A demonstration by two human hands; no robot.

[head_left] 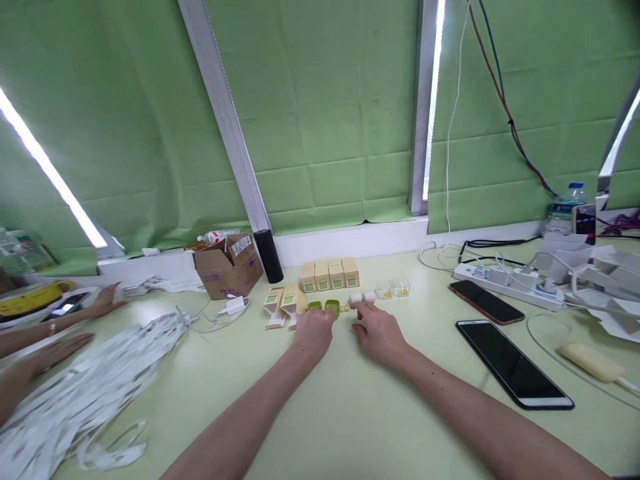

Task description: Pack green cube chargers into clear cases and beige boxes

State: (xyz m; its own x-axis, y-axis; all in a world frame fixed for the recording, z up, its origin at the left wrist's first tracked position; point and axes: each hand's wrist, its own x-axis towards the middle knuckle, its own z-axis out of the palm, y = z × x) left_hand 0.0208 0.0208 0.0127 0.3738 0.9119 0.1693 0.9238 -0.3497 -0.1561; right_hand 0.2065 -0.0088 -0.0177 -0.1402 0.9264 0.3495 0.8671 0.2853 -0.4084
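Observation:
My left hand is closed over the table, its fingers at two small green square containers; what it grips, if anything, is hidden. My right hand reaches with a finger to small white cylinders and has its other fingers curled. Between the hands lie tiny yellowish pieces. Two opened cartons lie left of my left hand. Behind stands a row of several small tan boxes. Clear little containers with yellow bits sit to the right.
White strips and another person's hands are at the left. A cardboard box and black cylinder stand at the back. Phones, a power strip and cables lie at the right.

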